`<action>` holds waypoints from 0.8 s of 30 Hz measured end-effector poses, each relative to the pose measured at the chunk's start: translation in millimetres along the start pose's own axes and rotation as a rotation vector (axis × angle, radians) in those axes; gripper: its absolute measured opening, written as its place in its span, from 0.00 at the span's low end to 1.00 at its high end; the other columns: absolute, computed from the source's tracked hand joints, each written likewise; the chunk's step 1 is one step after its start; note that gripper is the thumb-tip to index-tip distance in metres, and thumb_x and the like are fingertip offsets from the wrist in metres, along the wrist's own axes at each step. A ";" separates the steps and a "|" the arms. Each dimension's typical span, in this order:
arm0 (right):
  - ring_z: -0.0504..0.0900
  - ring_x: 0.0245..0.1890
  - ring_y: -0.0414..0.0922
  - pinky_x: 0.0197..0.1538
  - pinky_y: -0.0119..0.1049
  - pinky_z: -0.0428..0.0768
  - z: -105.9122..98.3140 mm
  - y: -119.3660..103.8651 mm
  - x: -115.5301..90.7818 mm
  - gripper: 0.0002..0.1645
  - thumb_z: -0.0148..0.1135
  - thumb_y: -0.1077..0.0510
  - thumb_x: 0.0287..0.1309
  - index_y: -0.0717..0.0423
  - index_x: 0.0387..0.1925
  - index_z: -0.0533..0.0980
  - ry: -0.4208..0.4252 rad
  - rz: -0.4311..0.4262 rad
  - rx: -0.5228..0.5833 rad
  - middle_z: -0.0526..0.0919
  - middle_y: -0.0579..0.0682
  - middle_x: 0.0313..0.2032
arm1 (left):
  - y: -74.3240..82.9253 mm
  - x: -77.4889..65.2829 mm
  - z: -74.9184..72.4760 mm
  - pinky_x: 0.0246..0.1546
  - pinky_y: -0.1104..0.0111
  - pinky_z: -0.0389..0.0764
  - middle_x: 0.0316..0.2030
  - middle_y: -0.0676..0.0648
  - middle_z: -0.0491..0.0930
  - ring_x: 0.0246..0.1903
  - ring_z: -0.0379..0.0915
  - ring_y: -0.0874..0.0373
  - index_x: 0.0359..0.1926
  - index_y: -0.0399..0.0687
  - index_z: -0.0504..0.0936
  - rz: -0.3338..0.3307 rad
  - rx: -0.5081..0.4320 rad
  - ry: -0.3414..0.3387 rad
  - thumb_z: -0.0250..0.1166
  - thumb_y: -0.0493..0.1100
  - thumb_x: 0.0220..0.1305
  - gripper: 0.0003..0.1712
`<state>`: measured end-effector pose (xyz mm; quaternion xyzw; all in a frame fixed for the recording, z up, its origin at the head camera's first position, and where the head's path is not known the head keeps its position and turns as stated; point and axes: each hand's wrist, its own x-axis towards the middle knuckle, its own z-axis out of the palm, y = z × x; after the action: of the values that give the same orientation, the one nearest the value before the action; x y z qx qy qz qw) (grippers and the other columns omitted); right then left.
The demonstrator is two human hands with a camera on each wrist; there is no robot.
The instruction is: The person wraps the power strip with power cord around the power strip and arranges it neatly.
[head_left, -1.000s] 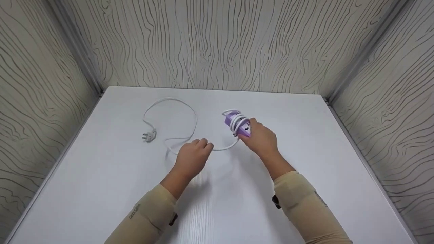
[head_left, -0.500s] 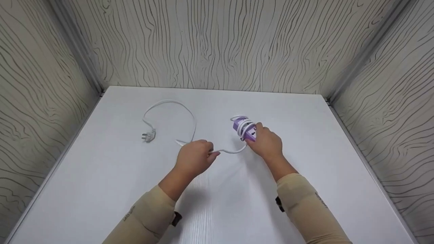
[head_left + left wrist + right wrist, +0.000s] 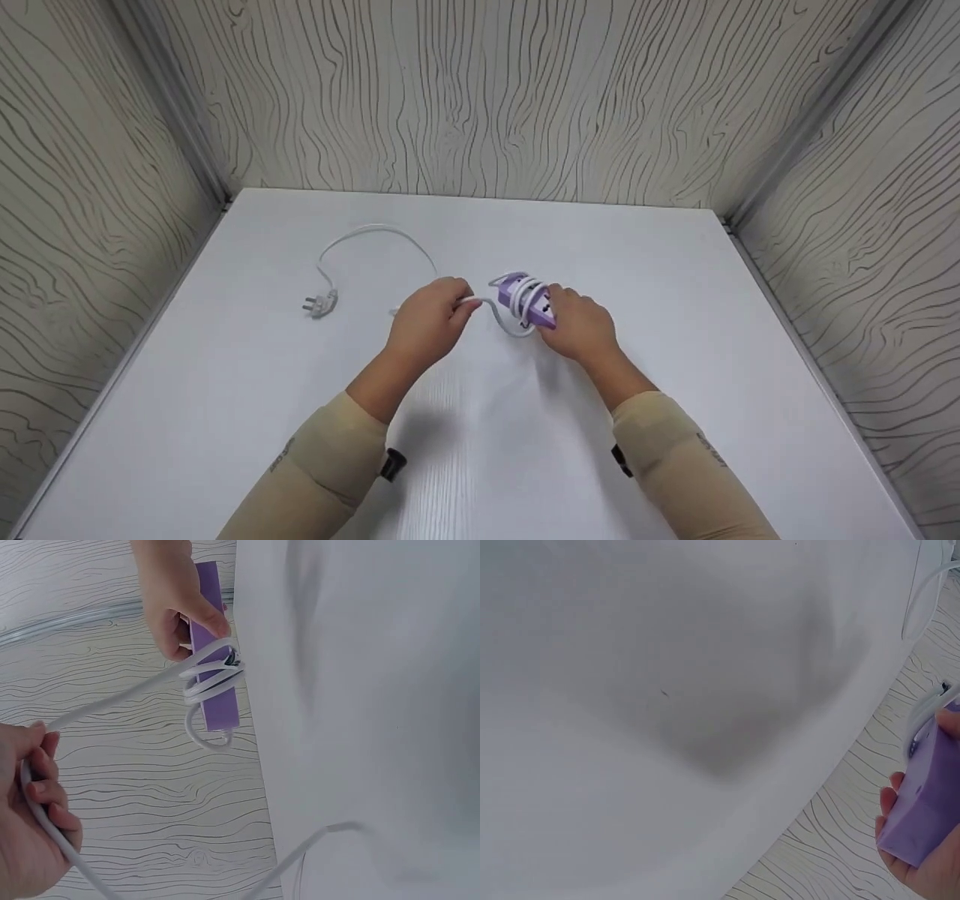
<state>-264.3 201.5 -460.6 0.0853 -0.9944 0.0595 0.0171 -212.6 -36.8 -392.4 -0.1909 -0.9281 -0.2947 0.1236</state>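
Purple power strip is in the right hand, and I watch from far away, first through the head camera. The strip is between the two hands, near the fingers of the left hand. The right hand grips its near end. The other end points up and to the left, so the long side slants from top left to bottom right. White cord goes round the strip in loops. The left hand pinches the cord, with a small gap between that hand and the strip. Over on the left, the plug lies on the white table, its pins pointing left. Through the left wrist camera, I see the strip run almost straight up and down, with a small lean. The right hand wraps round its top part, and the free end points down. The loops go round the lower half. The left hand has thumb and finger close together on the cord, which runs down past its palm. Through the right wrist camera, I see the strip at the right edge, partly cut off. The right hand's fingers curl round it. The held end points down and left, and the long side slants up to the right.
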 end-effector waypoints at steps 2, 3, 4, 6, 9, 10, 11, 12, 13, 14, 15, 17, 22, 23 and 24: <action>0.75 0.42 0.55 0.43 0.51 0.73 0.1 -1.8 -1.0 0.39 0.57 0.41 0.51 0.58 0.60 0.63 0.001 -0.026 -0.003 0.76 0.57 0.47 | 0.2 3.4 -0.8 0.28 0.68 0.70 0.23 0.54 0.70 0.25 0.64 0.60 0.30 0.49 0.75 -0.001 0.012 0.005 0.57 0.49 0.63 0.10; 0.75 0.42 0.54 0.42 0.50 0.73 -0.1 -2.9 -1.4 0.38 0.58 0.41 0.51 0.57 0.60 0.63 0.002 -0.036 -0.005 0.76 0.57 0.46 | 0.4 5.1 -1.2 0.28 0.68 0.70 0.23 0.54 0.70 0.25 0.65 0.60 0.30 0.49 0.75 0.001 0.021 0.009 0.57 0.49 0.63 0.10; 0.75 0.42 0.54 0.43 0.50 0.73 -0.2 -4.0 -1.8 0.38 0.59 0.42 0.51 0.56 0.60 0.63 0.001 -0.047 -0.007 0.76 0.56 0.47 | 0.5 6.8 -1.5 0.28 0.68 0.70 0.24 0.54 0.70 0.25 0.65 0.60 0.30 0.50 0.75 0.005 0.030 0.012 0.57 0.49 0.63 0.10; 0.74 0.42 0.53 0.43 0.50 0.72 -1.0 -6.3 -2.5 0.38 0.61 0.43 0.51 0.54 0.60 0.63 -0.004 -0.072 -0.013 0.76 0.55 0.48 | 0.7 10.2 -2.3 0.28 0.68 0.71 0.24 0.54 0.71 0.25 0.65 0.60 0.31 0.50 0.76 0.015 0.048 0.020 0.57 0.50 0.63 0.10; 0.73 0.43 0.51 0.44 0.48 0.71 -2.3 -10.6 -3.8 0.37 0.63 0.44 0.50 0.50 0.61 0.63 -0.024 -0.112 -0.039 0.76 0.53 0.49 | 0.2 15.6 -3.1 0.29 0.67 0.72 0.25 0.54 0.72 0.25 0.66 0.60 0.31 0.51 0.76 0.030 0.066 0.032 0.57 0.50 0.63 0.10; 0.73 0.43 0.51 0.44 0.48 0.71 -2.8 -12.0 -4.3 0.37 0.64 0.44 0.50 0.49 0.61 0.64 -0.030 -0.127 -0.049 0.76 0.52 0.49 | 0.0 17.7 -3.1 0.29 0.67 0.72 0.25 0.54 0.73 0.25 0.66 0.60 0.31 0.50 0.77 0.034 0.071 0.035 0.57 0.50 0.63 0.10; 0.73 0.43 0.51 0.45 0.48 0.71 -3.5 -13.5 -5.0 0.37 0.64 0.45 0.49 0.48 0.61 0.64 -0.036 -0.142 -0.059 0.76 0.52 0.49 | -0.3 19.7 -3.1 0.29 0.67 0.72 0.26 0.54 0.73 0.26 0.67 0.60 0.32 0.50 0.77 0.037 0.077 0.035 0.57 0.51 0.63 0.10; 0.73 0.43 0.51 0.45 0.48 0.71 -4.0 -14.8 -5.5 0.37 0.65 0.45 0.49 0.48 0.61 0.64 -0.040 -0.158 -0.070 0.76 0.52 0.49 | -0.5 21.9 -3.2 0.29 0.66 0.73 0.26 0.54 0.74 0.26 0.68 0.60 0.32 0.50 0.77 0.040 0.082 0.034 0.57 0.51 0.63 0.11; 0.74 0.43 0.50 0.45 0.48 0.71 -4.6 -16.2 -6.2 0.37 0.65 0.46 0.49 0.47 0.61 0.64 -0.041 -0.175 -0.081 0.77 0.51 0.49 | -0.6 24.2 -3.3 0.30 0.66 0.73 0.26 0.54 0.74 0.26 0.68 0.60 0.32 0.50 0.78 0.043 0.088 0.032 0.57 0.51 0.63 0.11; 0.74 0.43 0.50 0.44 0.48 0.71 -5.2 -17.3 -6.9 0.37 0.65 0.46 0.49 0.47 0.60 0.65 -0.040 -0.192 -0.091 0.77 0.51 0.48 | -0.7 26.4 -3.4 0.30 0.66 0.73 0.27 0.53 0.75 0.27 0.69 0.60 0.33 0.50 0.78 0.046 0.094 0.030 0.56 0.51 0.64 0.11; 0.74 0.42 0.50 0.44 0.48 0.71 -5.8 -18.4 -7.4 0.36 0.65 0.46 0.48 0.46 0.60 0.65 -0.038 -0.210 -0.102 0.77 0.50 0.47 | -0.7 28.5 -3.6 0.31 0.66 0.74 0.27 0.53 0.75 0.27 0.69 0.60 0.33 0.50 0.78 0.049 0.100 0.027 0.56 0.52 0.64 0.12; 0.74 0.40 0.49 0.43 0.47 0.71 -6.4 -20.2 -8.5 0.35 0.66 0.46 0.48 0.46 0.59 0.66 -0.034 -0.251 -0.125 0.78 0.49 0.45 | -0.6 32.0 -4.1 0.32 0.66 0.74 0.28 0.54 0.76 0.28 0.70 0.60 0.33 0.51 0.79 0.056 0.111 0.023 0.56 0.52 0.64 0.12; 0.76 0.38 0.47 0.39 0.45 0.72 -7.4 -22.6 -11.5 0.34 0.67 0.47 0.45 0.44 0.56 0.68 -0.004 -0.374 -0.184 0.79 0.46 0.43 | -0.9 37.2 -5.6 0.32 0.64 0.74 0.28 0.53 0.77 0.28 0.72 0.59 0.32 0.50 0.79 0.084 0.101 0.030 0.57 0.52 0.63 0.13; 0.76 0.37 0.47 0.39 0.44 0.72 -7.7 -22.8 -12.1 0.33 0.68 0.47 0.45 0.44 0.55 0.69 0.003 -0.397 -0.186 0.79 0.46 0.43 | -1.0 37.9 -5.8 0.33 0.64 0.74 0.28 0.53 0.77 0.28 0.72 0.59 0.32 0.49 0.79 0.087 0.096 0.030 0.57 0.52 0.63 0.13; 0.76 0.37 0.47 0.38 0.44 0.72 -7.9 -22.9 -12.8 0.33 0.68 0.47 0.45 0.43 0.55 0.69 0.011 -0.420 -0.188 0.79 0.45 0.43 | -1.3 38.6 -5.9 0.33 0.64 0.75 0.28 0.52 0.77 0.28 0.73 0.58 0.32 0.49 0.79 0.087 0.090 0.029 0.57 0.52 0.62 0.13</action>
<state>-247.6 182.1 -450.7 0.2882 -0.9559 -0.0377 0.0424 -247.1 -30.4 -375.2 -0.2211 -0.9294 -0.2499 0.1579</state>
